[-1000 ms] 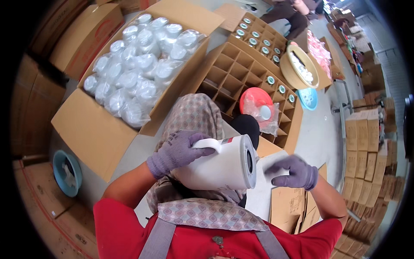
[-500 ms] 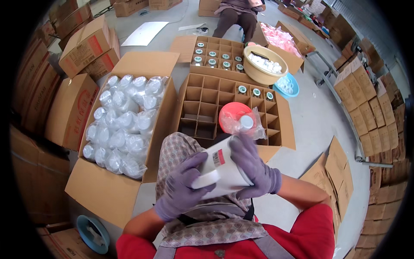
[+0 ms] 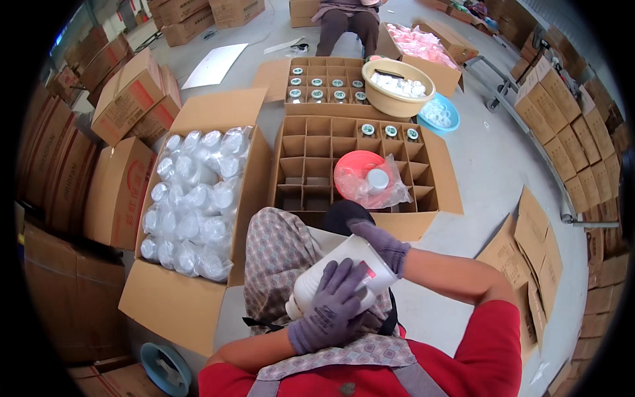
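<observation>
A white jug (image 3: 313, 286) with a narrow neck and a red label lies tilted over my lap, its neck toward the lower left and its broad end toward the upper right. My left hand (image 3: 331, 312), in a grey-purple glove, wraps over the jug's side with its fingers bent across it. At the broad end, my right hand (image 3: 378, 243) grips the rim; some of its fingers are hidden. Just beyond it, a red bowl (image 3: 357, 162) holding clear plastic and a white cup-shaped piece (image 3: 377, 179) rests on a divided carton (image 3: 311, 135).
On the left stands an open carton (image 3: 248, 218) of white-topped, plastic-wrapped bottles. Another divided carton (image 3: 307, 83), a beige basin (image 3: 423, 99) of white parts and a blue basin (image 3: 442, 114) are farther off. A person (image 3: 340, 30) sits beyond; a trolley (image 3: 536, 142) stands right.
The jug has turned so its neck points lower left, and it is nearer my body. My left hand has moved from its handle side onto its upper side; my right hand stays at the broad end.
</observation>
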A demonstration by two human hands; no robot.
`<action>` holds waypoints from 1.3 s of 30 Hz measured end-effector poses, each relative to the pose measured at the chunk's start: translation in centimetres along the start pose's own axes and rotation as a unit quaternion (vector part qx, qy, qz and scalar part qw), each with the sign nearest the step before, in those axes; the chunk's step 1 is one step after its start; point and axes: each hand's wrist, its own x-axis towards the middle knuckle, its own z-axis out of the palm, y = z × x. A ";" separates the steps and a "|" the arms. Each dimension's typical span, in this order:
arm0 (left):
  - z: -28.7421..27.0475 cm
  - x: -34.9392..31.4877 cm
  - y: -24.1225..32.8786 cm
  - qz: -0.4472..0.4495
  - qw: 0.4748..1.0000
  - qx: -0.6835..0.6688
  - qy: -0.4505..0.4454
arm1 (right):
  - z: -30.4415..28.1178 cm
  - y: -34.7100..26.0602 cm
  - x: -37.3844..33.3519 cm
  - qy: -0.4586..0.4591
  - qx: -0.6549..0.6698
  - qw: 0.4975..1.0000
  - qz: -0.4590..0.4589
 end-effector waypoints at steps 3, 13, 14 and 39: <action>-2.5 -1.3 -3.5 -0.070 0.978 -0.195 0.021 | -1.6 3.1 -0.3 -0.030 -0.268 0.912 -0.310; -1.0 0.4 -3.6 -0.047 0.980 -0.191 0.027 | -2.0 1.2 -0.4 -0.065 -0.123 0.981 -0.137; -1.0 -0.9 -5.8 -0.083 0.921 -0.378 0.034 | -1.8 -0.4 -1.8 -0.099 -0.214 0.942 -0.238; -3.6 -5.0 -10.2 -0.343 0.843 -0.370 0.186 | -1.2 0.6 11.1 -0.116 -0.168 0.958 -0.203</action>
